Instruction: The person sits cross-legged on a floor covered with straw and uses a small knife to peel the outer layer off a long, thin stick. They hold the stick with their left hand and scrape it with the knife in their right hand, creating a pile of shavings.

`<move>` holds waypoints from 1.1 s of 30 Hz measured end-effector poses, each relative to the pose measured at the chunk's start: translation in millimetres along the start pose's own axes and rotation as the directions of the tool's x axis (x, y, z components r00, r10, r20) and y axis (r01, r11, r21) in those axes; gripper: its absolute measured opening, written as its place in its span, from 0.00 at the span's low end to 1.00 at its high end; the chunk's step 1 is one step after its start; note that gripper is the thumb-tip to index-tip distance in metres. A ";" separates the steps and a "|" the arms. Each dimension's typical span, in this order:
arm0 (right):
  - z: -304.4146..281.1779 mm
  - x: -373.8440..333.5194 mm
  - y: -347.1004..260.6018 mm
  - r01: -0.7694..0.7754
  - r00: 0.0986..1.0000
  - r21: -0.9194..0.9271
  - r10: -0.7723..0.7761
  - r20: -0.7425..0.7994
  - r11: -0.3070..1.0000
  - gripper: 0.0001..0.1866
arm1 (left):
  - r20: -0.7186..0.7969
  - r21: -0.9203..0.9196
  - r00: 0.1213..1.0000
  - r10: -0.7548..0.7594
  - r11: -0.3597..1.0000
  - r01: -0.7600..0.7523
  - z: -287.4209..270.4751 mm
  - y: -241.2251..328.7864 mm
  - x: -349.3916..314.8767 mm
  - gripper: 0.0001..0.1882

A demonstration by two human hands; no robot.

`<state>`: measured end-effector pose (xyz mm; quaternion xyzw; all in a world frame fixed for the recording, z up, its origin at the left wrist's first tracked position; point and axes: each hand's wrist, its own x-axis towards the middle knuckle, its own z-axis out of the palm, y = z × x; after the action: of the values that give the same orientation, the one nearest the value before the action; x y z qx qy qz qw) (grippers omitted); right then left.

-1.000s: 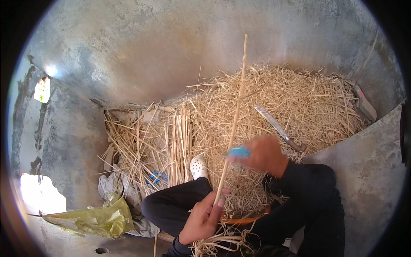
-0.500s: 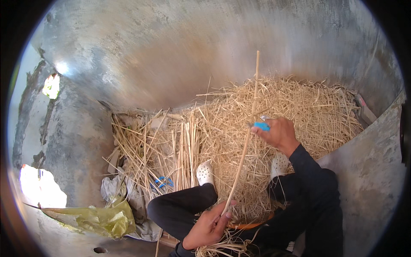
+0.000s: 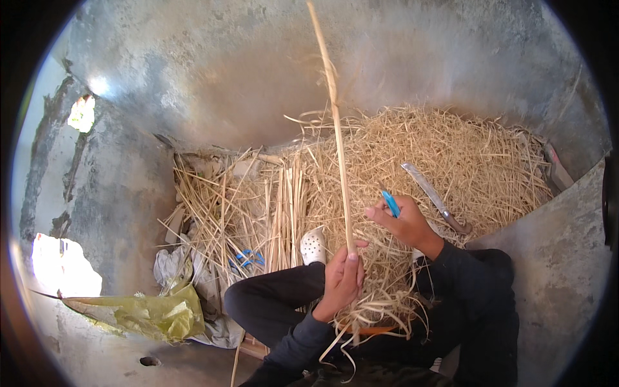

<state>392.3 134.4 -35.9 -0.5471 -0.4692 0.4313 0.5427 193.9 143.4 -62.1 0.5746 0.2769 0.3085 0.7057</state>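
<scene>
Stick (image 3: 340,138), clasped low by the left hand (image 3: 342,278), rises across the left part of the shavings heap (image 3: 464,151); the right hand (image 3: 408,222) grips a small blue tool (image 3: 391,203), apart from the stick. A knife (image 3: 431,192) lies near the heap's lower-right edge.

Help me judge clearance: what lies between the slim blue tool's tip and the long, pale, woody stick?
Head view: bare gap from tool tip to stick; loose tan shavings show behind.
</scene>
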 end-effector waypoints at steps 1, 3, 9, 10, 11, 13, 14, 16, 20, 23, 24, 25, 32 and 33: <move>3.3 0.8 6.5 0.017 1.000 0.042 -0.017 -0.010 0.999 0.19 | 0.005 -0.010 1.000 0.008 1.000 -0.008 3.2 -8.1 6.0 0.17; 5.9 7.2 19.8 0.079 0.997 0.130 -0.076 -0.028 0.988 0.16 | -0.013 -0.038 0.999 -0.036 0.999 0.035 15.0 -11.2 8.3 0.17; -13.3 7.6 18.7 -0.083 0.995 0.193 0.091 -0.036 0.978 0.16 | 0.050 0.068 0.999 -0.002 0.998 -0.002 44.1 -31.6 28.8 0.18; -16.1 6.1 20.9 -0.075 0.996 0.210 0.085 -0.037 0.975 0.16 | 0.045 0.104 0.999 -0.016 0.994 0.012 46.7 -33.7 30.7 0.18; -17.6 5.1 22.6 -0.068 0.996 0.227 0.078 -0.036 0.971 0.16 | 0.025 0.121 1.000 -0.017 0.993 0.013 46.8 -35.4 32.2 0.18; -21.5 4.0 22.4 -0.056 0.998 0.184 0.061 -0.024 0.981 0.16 | 0.022 0.111 0.999 -0.027 0.993 0.024 43.5 -24.0 34.2 0.18; -24.4 4.6 19.0 -0.048 0.999 0.123 0.050 -0.014 0.991 0.17 | 0.020 0.110 0.999 -0.032 0.993 0.030 37.7 -15.3 35.2 0.17; -24.1 2.0 9.5 0.006 0.999 -0.025 -0.007 -0.038 1.000 0.21 | 0.079 0.126 0.989 -0.121 0.986 0.110 20.2 -0.6 32.9 0.15; -30.5 -15.2 -20.7 0.136 0.979 -0.630 -0.203 -0.035 0.764 0.34 | 0.054 0.364 0.994 -0.098 0.929 0.072 5.9 33.2 29.2 0.13; -24.9 -22.7 -14.7 0.131 0.957 -0.852 -0.288 -0.024 0.507 0.40 | 0.073 0.539 0.997 -0.007 0.841 -0.034 2.9 48.8 21.0 0.10; -21.6 -22.4 -9.6 0.119 0.948 -0.877 -0.316 -0.039 0.465 0.42 | 0.060 0.580 0.998 0.006 0.814 -0.040 4.4 54.0 17.6 0.11; -21.6 -19.3 -4.7 0.109 0.944 -0.877 -0.324 -0.055 0.467 0.42 | 0.051 0.616 0.999 0.019 0.787 -0.046 7.0 59.9 13.0 0.12; -4.7 -20.9 -9.4 0.187 0.931 -0.862 -0.365 0.003 0.471 0.40 | 0.013 0.719 1.000 -0.004 0.694 -0.006 5.2 75.9 -6.2 0.09; 0.1 -24.8 -9.3 0.242 0.927 -0.860 -0.370 0.067 0.449 0.39 | 0.016 0.730 1.000 0.021 0.683 -0.026 6.6 75.3 -6.1 0.09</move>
<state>387.1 109.8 -27.6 -0.6754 -0.6742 0.0012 0.2989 186.0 145.9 13.3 0.8122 0.3673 0.1801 0.4159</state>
